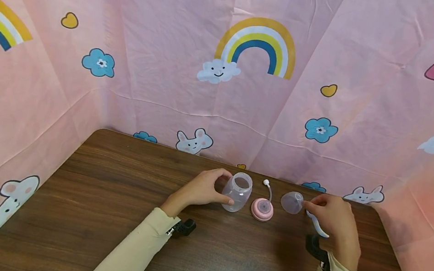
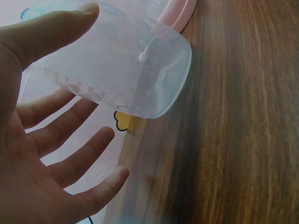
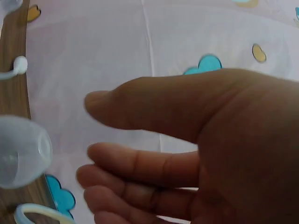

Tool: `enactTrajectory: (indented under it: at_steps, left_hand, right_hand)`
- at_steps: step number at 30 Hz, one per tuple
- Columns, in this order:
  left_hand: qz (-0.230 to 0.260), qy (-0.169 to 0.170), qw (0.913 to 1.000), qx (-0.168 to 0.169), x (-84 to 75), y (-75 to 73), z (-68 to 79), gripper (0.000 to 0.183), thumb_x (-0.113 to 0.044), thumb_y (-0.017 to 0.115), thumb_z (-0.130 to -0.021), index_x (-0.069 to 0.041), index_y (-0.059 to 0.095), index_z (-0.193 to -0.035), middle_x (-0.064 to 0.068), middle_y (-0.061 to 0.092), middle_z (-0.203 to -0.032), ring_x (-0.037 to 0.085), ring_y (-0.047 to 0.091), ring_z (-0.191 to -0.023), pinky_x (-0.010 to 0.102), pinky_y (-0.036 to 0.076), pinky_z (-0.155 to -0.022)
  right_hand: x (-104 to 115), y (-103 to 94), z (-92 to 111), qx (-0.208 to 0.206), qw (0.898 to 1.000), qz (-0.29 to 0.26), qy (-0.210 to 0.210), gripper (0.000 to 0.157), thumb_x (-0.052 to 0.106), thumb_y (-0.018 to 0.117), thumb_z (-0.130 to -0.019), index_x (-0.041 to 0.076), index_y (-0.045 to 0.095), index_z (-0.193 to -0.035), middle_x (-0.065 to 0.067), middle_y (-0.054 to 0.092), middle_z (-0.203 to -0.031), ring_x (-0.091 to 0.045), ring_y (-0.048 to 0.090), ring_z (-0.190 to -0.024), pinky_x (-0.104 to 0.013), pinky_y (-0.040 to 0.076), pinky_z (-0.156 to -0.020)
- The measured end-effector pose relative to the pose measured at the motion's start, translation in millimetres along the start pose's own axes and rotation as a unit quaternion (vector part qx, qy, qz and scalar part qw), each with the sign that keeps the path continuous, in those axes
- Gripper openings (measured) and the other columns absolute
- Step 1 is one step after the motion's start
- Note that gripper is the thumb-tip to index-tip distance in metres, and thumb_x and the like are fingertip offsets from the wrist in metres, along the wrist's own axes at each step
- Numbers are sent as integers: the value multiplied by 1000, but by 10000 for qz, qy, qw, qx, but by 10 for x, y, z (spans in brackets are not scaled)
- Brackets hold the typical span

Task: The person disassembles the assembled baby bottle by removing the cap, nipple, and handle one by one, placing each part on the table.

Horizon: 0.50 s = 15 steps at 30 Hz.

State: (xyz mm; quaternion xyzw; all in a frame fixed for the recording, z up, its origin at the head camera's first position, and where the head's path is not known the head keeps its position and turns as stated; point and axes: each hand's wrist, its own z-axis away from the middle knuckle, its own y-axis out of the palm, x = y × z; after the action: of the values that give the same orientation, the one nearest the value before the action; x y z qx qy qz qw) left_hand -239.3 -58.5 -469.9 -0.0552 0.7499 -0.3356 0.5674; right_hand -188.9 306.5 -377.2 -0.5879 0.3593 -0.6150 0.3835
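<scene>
My left hand [image 1: 203, 187] holds a translucent baby bottle [image 1: 239, 194] upright and without a top, thumb on one side and fingers round the other. Red measuring marks show on the bottle [image 2: 112, 60] in the left wrist view, where the lower fingers spread away from it. With a gap between thumb and fingers and nothing in it, my right hand [image 1: 331, 214] hovers just right of a clear domed cap [image 1: 292, 202]. Partly under that hand lies a white curved handle [image 1: 318, 226]. Between bottle and cap sits a pink collar with a teat [image 1: 262, 210].
A thin straw [image 1: 270, 191] with a white end piece extends from the collar toward the back edge. All the parts stand near the rear of a brown wooden table [image 1: 225, 257]. A pink patterned cloth [image 1: 163, 44] hangs close behind and along both sides.
</scene>
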Motion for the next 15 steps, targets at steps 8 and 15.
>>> enactTrajectory:
  at_steps: [8,15]
  left_hand:
    - [47,54,10000,-25,-14,-17,16,72,-30,100,-84,-9,64,-143,7,70,-134,27,65,-126,49,53,-109]
    - [-57,232,9996,-117,-53,-48,21,78,-33,99,-84,-7,62,-147,11,68,-139,31,63,-130,51,51,-112]
  right_hand:
    - [194,143,-44,-545,9957,-177,-729,31,32,77,-103,0,79,-104,-6,75,-88,-25,64,-81,-40,49,-66]
    - [396,273,-63,-957,9883,-406,-1113,18,25,81,-99,7,78,-98,-5,76,-88,-25,68,-81,-39,52,-67]
